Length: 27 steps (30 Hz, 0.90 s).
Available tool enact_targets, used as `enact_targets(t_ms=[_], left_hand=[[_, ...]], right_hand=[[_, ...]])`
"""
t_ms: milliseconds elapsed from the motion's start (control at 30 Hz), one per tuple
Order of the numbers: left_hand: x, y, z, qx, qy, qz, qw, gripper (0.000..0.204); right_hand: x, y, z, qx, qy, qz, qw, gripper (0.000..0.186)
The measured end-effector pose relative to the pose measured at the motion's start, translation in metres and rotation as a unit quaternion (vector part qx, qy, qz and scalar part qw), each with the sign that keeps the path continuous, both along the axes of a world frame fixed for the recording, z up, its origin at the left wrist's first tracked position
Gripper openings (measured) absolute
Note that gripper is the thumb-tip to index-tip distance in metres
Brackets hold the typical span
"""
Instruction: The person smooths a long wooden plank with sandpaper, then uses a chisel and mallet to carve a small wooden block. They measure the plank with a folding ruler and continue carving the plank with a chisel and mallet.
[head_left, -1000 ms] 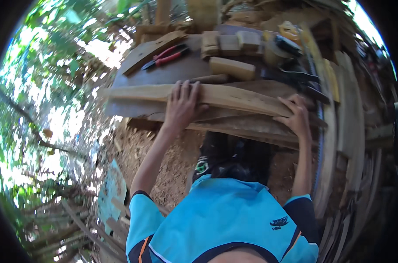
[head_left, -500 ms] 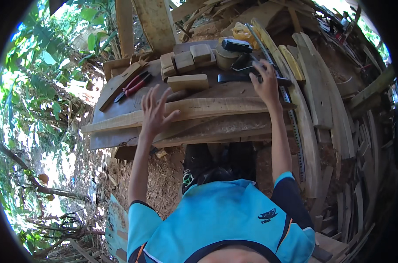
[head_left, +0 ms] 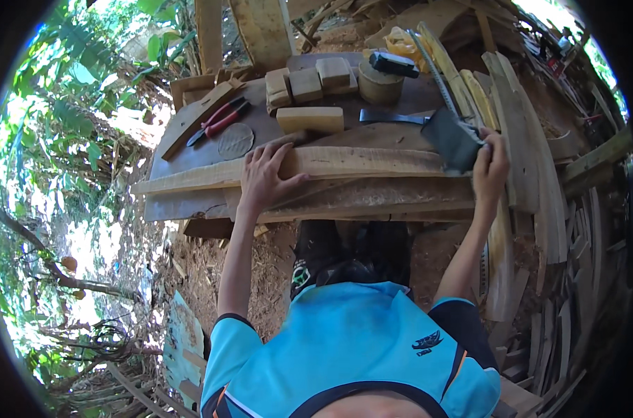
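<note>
My right hand [head_left: 490, 164] is closed on the edge of a dark, bent sheet of sandpaper [head_left: 450, 141] at the right end of a long wooden plank [head_left: 372, 161]. The sheet hangs over the plank's end and hides part of it. On the plank's left half rests my left hand [head_left: 266, 171], fingers apart and nothing held. Beyond the sandpaper lies a chisel [head_left: 393, 117], its handle partly covered. A wooden block [head_left: 309, 120] lies behind the plank, and a round wooden disc [head_left: 235, 141] sits just past my left hand.
Red-handled pliers [head_left: 222, 120] lie at the table's left beside a wooden strip [head_left: 199, 122]. Small blocks [head_left: 306, 83] stand at the back, near a round wooden pot [head_left: 380, 85] with a black object [head_left: 394, 64] on top. Long boards [head_left: 515, 139] and a metal ruler [head_left: 438, 73] line the right side.
My right hand has moved right and toward me, and now grips the dark sandpaper, which it lifted off the chisel area. My left hand has settled onto the plank, slightly farther right.
</note>
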<state>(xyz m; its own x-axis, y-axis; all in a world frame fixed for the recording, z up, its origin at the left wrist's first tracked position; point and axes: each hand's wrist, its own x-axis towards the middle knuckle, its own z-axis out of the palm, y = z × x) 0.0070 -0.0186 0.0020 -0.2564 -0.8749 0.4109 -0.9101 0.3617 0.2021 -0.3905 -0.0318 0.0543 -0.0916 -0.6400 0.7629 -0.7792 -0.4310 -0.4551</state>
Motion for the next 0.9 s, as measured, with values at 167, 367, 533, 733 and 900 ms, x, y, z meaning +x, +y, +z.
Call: enact_targets(t_ms=[167, 367, 533, 733, 900], left_hand=[[-0.003, -0.003, -0.001, -0.011, -0.013, 0.001, 1.000, 0.067], [-0.005, -0.008, -0.004, -0.027, 0.019, -0.002, 0.999, 0.068], [0.000, -0.002, -0.002, -0.019, 0.028, 0.003, 0.999, 0.067], [-0.003, -0.006, -0.006, -0.006, 0.026, 0.015, 1.000, 0.068], [-0.001, -0.011, -0.009, -0.012, 0.034, -0.015, 0.999, 0.066]], right_hand=[[0.087, 0.017, -0.058, 0.150, 0.257, -0.042, 0.954, 0.039], [0.156, 0.019, -0.061, 0.140, 0.259, 0.131, 0.947, 0.055], [0.049, 0.012, -0.067, 0.169, 0.192, -0.036, 0.966, 0.054], [0.132, 0.016, -0.071, 0.159, 0.229, -0.060, 0.959, 0.026], [0.182, 0.022, -0.068, 0.143, 0.158, 0.181, 0.960, 0.050]])
